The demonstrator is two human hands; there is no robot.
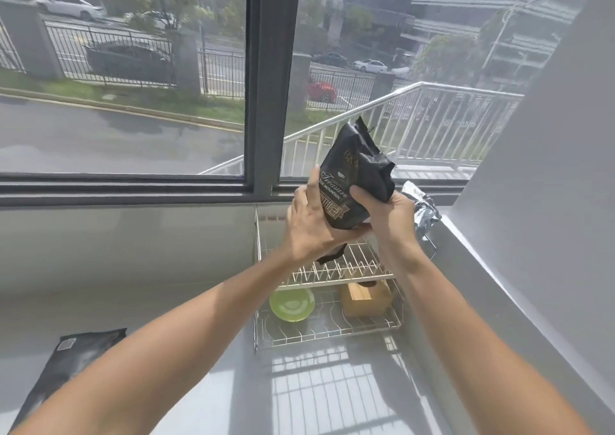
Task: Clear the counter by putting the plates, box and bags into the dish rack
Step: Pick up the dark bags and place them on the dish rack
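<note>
Both of my hands hold a black coffee bag (357, 172) upright above the upper tier of the wire dish rack (327, 276). My left hand (311, 225) grips its lower left side and my right hand (387, 215) pinches its right side. A green plate (292, 304) and a tan box (365, 299) sit on the rack's lower tier. A silver bag (422, 210) lies at the rack's far right, partly hidden behind my right hand. A second black bag (66, 361) lies flat on the counter at the near left, partly under my left forearm.
The grey counter (186, 301) runs along a big window (133, 85) with a dark sill. A white wall (549, 201) closes off the right side just beyond the rack. Sunlit counter surface stretches in front of the rack.
</note>
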